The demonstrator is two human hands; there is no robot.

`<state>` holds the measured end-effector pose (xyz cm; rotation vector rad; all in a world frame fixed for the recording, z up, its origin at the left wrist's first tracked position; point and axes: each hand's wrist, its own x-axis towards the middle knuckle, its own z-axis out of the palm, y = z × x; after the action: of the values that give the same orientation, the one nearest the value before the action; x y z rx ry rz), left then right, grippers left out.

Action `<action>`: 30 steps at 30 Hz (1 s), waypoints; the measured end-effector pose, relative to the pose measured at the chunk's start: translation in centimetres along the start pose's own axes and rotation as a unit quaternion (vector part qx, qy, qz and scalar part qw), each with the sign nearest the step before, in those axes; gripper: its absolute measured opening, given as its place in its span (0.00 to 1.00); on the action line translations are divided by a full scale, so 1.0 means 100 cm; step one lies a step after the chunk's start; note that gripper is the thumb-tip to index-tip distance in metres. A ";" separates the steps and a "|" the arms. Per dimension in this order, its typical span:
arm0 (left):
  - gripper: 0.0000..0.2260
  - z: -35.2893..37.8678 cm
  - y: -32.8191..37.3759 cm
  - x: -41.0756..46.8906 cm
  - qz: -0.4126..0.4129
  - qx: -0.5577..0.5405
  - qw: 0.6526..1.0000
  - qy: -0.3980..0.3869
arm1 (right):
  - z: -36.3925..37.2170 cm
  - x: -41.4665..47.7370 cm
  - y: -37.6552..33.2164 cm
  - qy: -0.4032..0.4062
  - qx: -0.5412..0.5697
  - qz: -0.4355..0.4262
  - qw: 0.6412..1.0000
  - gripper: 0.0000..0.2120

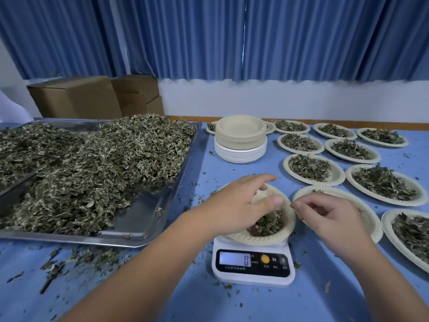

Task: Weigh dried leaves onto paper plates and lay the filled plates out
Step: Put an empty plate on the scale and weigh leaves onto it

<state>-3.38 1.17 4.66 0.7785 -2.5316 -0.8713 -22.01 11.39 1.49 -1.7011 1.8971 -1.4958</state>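
Observation:
A white digital scale reading 0 stands at the table's front with a paper plate on it. The plate holds a small heap of dried leaves. My left hand hovers over the plate with its fingers spread and relaxed, covering the far half. My right hand has curled fingers, and its thumb and forefinger pinch the plate's right rim. A big steel tray on the left carries the loose leaf pile.
A stack of empty plates stands behind the scale. Several filled plates lie in rows on the right; one plate is partly hidden under my right hand. Leaf crumbs litter the blue cloth. Cardboard boxes stand behind the tray.

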 end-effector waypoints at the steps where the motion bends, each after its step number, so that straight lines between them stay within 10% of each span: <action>1: 0.25 -0.001 -0.001 0.000 0.007 -0.021 1.000 0.007 | 0.000 0.001 0.000 -0.001 -0.005 -0.005 1.000 0.14; 8: 0.12 -0.015 0.002 0.007 -0.034 -0.304 0.950 0.061 | 0.001 0.003 0.002 0.001 -0.008 -0.012 1.000 0.11; 13: 0.15 -0.029 -0.012 0.015 -0.072 -0.316 0.932 0.163 | 0.000 0.002 0.001 -0.001 -0.012 -0.013 1.000 0.13; 19: 0.16 -0.074 -0.079 0.018 -0.129 0.030 0.961 0.243 | 0.002 0.002 -0.002 0.007 -0.030 -0.012 0.999 0.10; 23: 0.18 -0.106 -0.139 0.016 -0.236 0.313 0.902 0.182 | 0.000 0.003 -0.003 0.009 -0.041 0.024 0.999 0.10; 30: 0.30 -0.111 -0.185 0.005 -0.372 0.325 0.870 0.021 | -0.025 0.003 0.003 -0.165 -0.129 0.165 0.964 0.10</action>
<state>8.65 -16.38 1.15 2.0354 -2.4730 -0.1179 -24.03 12.42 2.52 -1.5103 2.1204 -0.8192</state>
